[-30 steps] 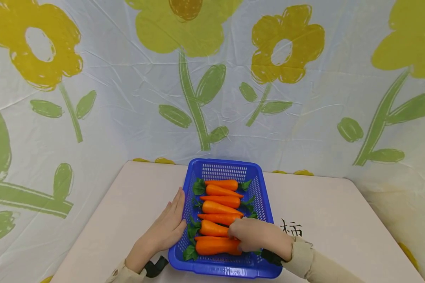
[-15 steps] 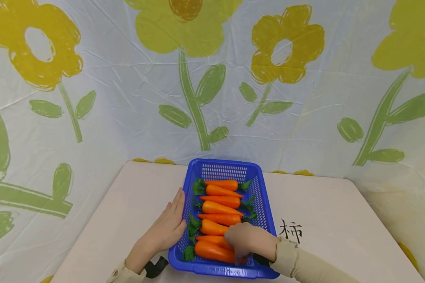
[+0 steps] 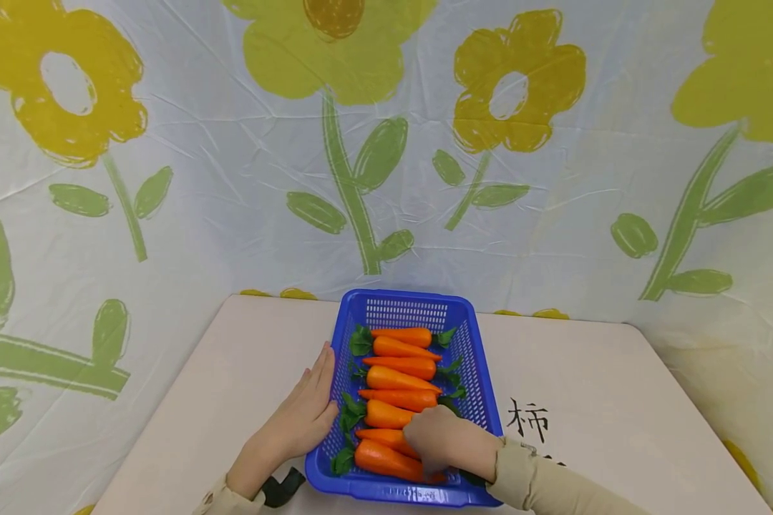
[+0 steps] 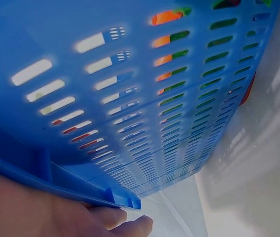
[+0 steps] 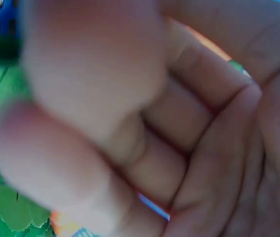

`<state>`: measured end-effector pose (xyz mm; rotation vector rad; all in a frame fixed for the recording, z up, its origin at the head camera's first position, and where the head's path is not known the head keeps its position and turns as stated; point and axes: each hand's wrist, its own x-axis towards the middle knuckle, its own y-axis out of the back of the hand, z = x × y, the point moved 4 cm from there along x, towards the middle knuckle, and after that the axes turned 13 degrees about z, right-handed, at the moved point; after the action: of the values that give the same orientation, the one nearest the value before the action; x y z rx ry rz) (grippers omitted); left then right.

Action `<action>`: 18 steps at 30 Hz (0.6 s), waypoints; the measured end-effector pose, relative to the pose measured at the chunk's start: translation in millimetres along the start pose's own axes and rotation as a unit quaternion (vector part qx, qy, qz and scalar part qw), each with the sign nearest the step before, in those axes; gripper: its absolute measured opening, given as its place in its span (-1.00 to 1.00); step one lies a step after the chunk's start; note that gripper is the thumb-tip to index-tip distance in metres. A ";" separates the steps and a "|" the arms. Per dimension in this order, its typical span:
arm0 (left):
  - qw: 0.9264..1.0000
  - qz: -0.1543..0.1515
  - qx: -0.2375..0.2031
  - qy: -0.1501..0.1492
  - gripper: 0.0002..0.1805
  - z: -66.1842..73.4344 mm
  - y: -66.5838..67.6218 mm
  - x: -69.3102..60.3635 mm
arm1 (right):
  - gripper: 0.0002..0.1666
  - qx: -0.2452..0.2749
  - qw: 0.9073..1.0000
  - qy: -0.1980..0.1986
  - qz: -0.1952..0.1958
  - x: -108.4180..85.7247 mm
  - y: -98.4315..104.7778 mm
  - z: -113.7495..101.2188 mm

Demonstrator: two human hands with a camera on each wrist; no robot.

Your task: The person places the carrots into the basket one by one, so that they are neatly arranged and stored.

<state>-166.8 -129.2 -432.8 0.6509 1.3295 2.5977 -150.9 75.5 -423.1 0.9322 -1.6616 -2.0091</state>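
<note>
In the head view a blue plastic basket (image 3: 483, 350) holds a column of several orange carrots, laid crosswise, with green leaves at their ends. My left hand (image 3: 301, 409) rests with straight fingers along the basket's left rim; the left wrist view shows its fingers (image 4: 136, 227) under the rim, beside the slotted wall. My right hand (image 3: 439, 442) reaches inside the basket and grips the right end of the nearest carrot (image 3: 386, 459). That end is partly hidden by the hand. Curled fingers (image 5: 95, 64) fill the right wrist view, with green leaves (image 5: 19, 207) beyond them.
The basket stands on a pale table (image 3: 264, 336) with black written characters (image 3: 528, 420) at its right. A cloth backdrop (image 3: 232, 179) printed with yellow flowers stands behind and at the sides. A black strap (image 3: 283, 488) shows by the left wrist.
My right hand has moved a little left and nearer, and the right end of the nearest carrot has swung toward the basket's near side. The left hand has stayed at the rim.
</note>
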 end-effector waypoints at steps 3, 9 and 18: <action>1.000 0.002 0.000 -0.002 -0.16 -0.7 -0.5 0.5 | -0.61 0.027 1.000 0.008 -0.002 -2.3 1.8 -0.5; 1.000 0.006 0.000 -0.002 -0.16 -0.2 1.0 1.2 | -0.53 0.062 0.998 0.020 0.002 -6.7 5.9 0.3; 1.000 -0.001 0.011 -0.002 -0.17 -0.2 1.4 2.1 | -0.51 0.131 0.991 0.024 0.011 -14.1 14.9 10.8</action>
<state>-168.7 -129.5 -431.1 0.6578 1.3574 2.5822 -150.2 89.0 -404.3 1.0353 -1.9311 -1.7668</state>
